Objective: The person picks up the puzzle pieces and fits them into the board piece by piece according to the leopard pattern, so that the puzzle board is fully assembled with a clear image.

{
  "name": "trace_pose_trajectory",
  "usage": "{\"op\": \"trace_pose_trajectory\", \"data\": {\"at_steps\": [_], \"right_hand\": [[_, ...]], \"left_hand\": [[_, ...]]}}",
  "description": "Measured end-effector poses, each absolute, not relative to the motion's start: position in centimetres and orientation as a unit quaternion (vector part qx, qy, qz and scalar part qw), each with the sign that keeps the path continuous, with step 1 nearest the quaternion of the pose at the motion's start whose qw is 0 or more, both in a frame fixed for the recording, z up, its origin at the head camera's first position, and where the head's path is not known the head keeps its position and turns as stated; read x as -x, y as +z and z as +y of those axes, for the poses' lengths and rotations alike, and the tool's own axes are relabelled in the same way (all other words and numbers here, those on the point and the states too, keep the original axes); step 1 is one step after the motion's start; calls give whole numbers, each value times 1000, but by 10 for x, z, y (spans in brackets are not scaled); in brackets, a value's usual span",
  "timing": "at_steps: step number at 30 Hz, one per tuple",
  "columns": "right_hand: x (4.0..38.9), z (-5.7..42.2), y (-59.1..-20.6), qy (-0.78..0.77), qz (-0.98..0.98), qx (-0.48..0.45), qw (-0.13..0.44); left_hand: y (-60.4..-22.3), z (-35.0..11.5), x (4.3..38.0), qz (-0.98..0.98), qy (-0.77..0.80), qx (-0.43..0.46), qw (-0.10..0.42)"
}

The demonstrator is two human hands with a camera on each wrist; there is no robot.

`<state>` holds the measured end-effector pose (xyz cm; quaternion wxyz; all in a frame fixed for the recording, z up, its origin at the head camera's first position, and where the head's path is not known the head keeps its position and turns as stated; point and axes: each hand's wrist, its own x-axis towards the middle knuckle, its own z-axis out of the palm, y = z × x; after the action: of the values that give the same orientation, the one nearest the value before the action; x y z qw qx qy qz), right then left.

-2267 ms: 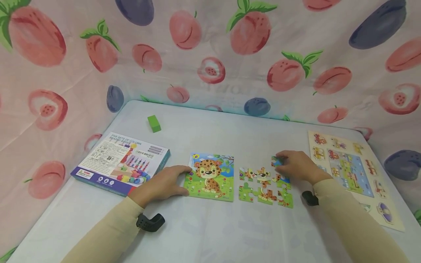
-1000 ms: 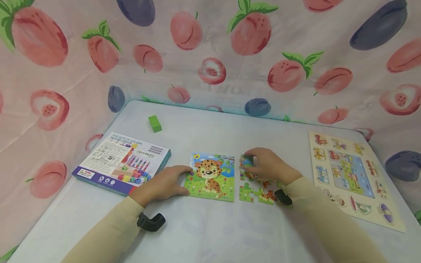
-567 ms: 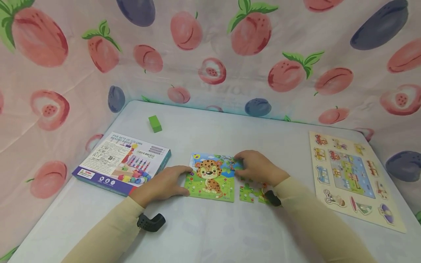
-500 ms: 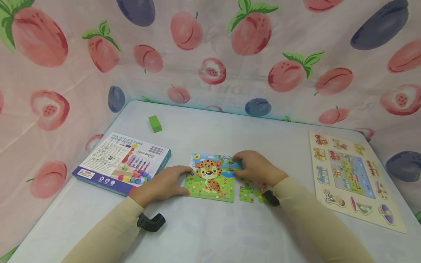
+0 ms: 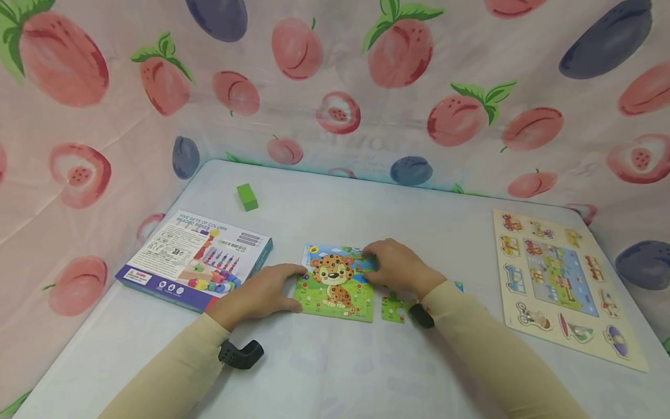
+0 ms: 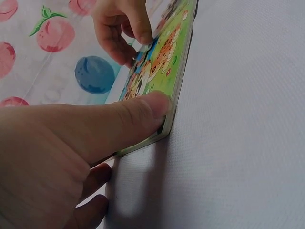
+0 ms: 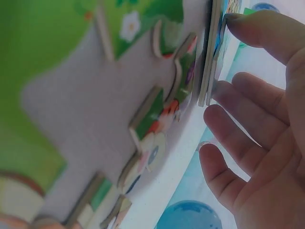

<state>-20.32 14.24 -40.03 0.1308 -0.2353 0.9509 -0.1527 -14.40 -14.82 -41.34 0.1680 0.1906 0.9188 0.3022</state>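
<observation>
A square leopard jigsaw puzzle [image 5: 335, 285] lies on the white table in the head view, its picture face up. My left hand [image 5: 264, 291] holds its left side; in the left wrist view the thumb [image 6: 143, 107] presses on its near corner. My right hand [image 5: 403, 267] pinches a bluish puzzle piece [image 5: 366, 265] at the upper right corner of the picture, its fingers hiding part of it. Loose puzzle pieces [image 5: 392, 308] lie just right of the board, mostly covered by the right hand and sleeve. In the right wrist view, these pieces [image 7: 147, 43] fill the left side.
A bead toy box [image 5: 193, 259] lies left of the left hand. Farther back stands a green block [image 5: 247, 197]. At the right is a wooden vehicle puzzle board [image 5: 565, 285]. A fruit-patterned cloth [image 5: 335, 75] hangs behind the table.
My right hand has carried a bluish piece leftward from the loose pieces to the board's upper right corner, then shifted slightly farther left. The left hand keeps its place.
</observation>
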Motion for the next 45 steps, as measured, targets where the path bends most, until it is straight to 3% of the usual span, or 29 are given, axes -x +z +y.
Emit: {"op": "trace_pose_trajectory", "data": {"at_steps": [45], "right_hand": [[203,129,-402,-153,946,257,122]], "left_hand": [[-413,-148,144,919,303,-190,165]]}}
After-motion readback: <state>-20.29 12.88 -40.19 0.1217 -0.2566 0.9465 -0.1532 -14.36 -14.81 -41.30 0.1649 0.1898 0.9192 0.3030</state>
